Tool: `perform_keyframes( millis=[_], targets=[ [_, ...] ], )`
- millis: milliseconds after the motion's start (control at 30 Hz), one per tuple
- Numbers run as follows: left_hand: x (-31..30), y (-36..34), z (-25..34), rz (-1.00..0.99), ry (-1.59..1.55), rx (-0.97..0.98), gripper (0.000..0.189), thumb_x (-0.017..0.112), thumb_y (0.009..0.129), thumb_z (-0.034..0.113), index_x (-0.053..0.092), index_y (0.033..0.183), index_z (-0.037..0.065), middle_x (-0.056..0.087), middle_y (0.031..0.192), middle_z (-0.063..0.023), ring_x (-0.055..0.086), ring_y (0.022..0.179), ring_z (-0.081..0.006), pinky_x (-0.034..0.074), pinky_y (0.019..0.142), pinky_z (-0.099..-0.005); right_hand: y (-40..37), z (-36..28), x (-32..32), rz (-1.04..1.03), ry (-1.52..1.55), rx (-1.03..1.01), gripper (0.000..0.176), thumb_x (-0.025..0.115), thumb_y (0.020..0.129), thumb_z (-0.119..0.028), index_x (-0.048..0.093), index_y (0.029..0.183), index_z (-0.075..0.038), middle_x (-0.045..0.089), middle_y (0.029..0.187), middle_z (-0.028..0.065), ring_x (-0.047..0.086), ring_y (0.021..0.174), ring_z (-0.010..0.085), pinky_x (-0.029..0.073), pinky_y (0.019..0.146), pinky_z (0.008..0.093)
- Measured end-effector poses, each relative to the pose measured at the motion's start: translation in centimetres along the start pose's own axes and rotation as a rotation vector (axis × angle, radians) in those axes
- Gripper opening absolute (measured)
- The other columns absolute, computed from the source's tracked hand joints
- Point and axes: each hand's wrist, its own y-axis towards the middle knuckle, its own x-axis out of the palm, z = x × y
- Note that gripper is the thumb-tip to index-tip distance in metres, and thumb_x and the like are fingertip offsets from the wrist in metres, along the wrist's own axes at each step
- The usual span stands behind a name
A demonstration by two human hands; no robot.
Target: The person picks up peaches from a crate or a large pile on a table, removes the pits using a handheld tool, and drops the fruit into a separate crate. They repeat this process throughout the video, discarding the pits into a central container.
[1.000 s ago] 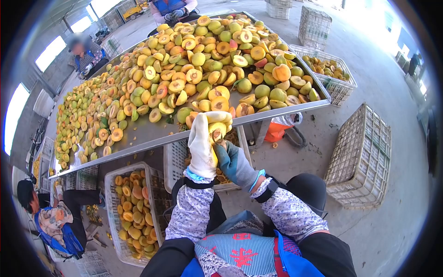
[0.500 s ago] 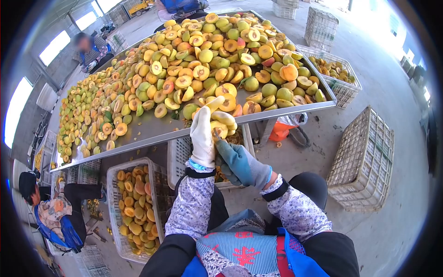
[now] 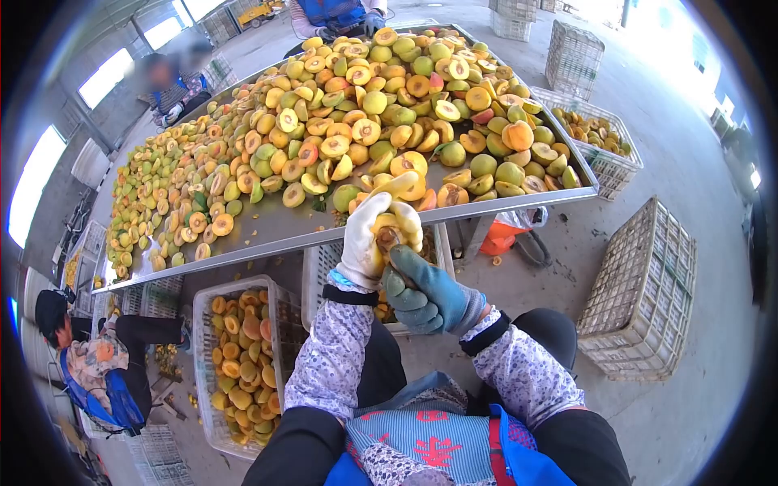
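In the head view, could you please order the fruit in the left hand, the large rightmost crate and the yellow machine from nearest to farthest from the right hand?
1. Fruit, in the left hand, close beside the right hand.
2. Large crate, on the floor at right.
3. Yellow machine, background, upper left.

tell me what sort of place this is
Probably a fruit-processing shed: a long grey metal table is heaped with round yellow-green fruit, much of it halved, and white rectangular plastic crates stand around.
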Motion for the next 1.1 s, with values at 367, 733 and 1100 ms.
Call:
perform_keyframes(
  millis=[367,733,1100],
  targets=[
    [-4.8,-3.2,5.5,0.450,0.076,0.321,0.046,0.045,0.105,0.039,0.059,0.136,0.009,0.072,0.102,-0.0106,0.070,0.086,-0.0231,0.061,0.074,-0.0382,1.5,2.6,-3.3,0.800,-1.466,-0.374,0.039,0.062,0.098,-0.039,0.068,0.102,-0.001,0.070,0.088,0.0250,0.069,0.083,0.0431,0.054,0.072,0.0493],
    [-12.7,-12.8,10.1,1.349,1.868,0.491,0.034,0.068,0.087,0.025,0.071,0.111,0.000,0.071,0.111,-0.0185,0.066,0.107,-0.0332,0.048,0.100,-0.0397,1.4,1.6,-1.9,0.810,-1.507,-0.524,0.031,0.063,0.097,-0.034,0.067,0.097,-0.003,0.069,0.085,0.0244,0.067,0.080,0.0436,0.053,0.068,0.0508],
    [-8.0,5.6,7.3,0.206,1.920,-0.240,0.074,0.067,0.076,0.009,0.048,0.146,0.021,0.063,0.132,-0.0126,0.063,0.115,-0.0282,0.050,0.095,-0.0348,0.3,1.1,-1.7,0.755,-1.447,-0.464,0.029,0.061,0.098,-0.033,0.067,0.099,-0.004,0.069,0.086,0.0250,0.067,0.082,0.0447,0.053,0.071,0.0529]
  ],
)
